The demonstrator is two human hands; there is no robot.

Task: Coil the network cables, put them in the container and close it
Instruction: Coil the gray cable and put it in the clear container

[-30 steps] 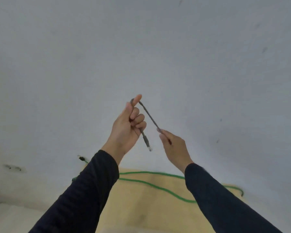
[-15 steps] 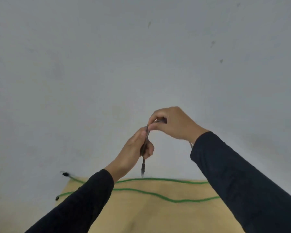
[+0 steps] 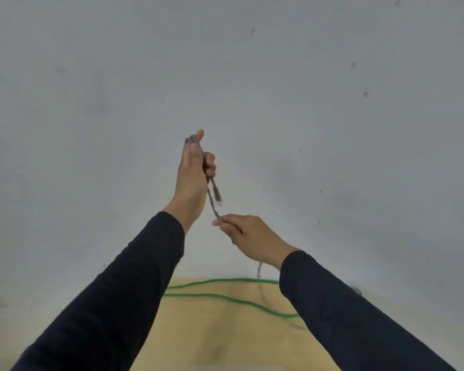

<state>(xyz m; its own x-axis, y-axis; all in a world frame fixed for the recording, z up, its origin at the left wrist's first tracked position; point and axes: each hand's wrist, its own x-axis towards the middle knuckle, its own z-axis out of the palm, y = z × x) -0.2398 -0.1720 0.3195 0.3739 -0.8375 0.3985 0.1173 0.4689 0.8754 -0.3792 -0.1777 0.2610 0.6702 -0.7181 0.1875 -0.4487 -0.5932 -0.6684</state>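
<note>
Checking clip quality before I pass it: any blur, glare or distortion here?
Head view: the grey cable and its plug are motion-blurred between left hand and right hand; lighting flat, no glare; wide-angle bend at the edges; green cable fairly sharp.

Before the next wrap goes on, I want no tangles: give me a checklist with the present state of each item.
1. Left hand grips the loops of the grey cable: ok.
2. Plug end hangs free below the left hand: ok.
3. Right hand pinches the cable's running length: ok.
4. Cable between the hands free of knots: ok.
5. Slack below the right hand clear of the green cable on the table: cannot tell, they seem to cross.
6. Container within reach: cannot tell, not in view.
</note>
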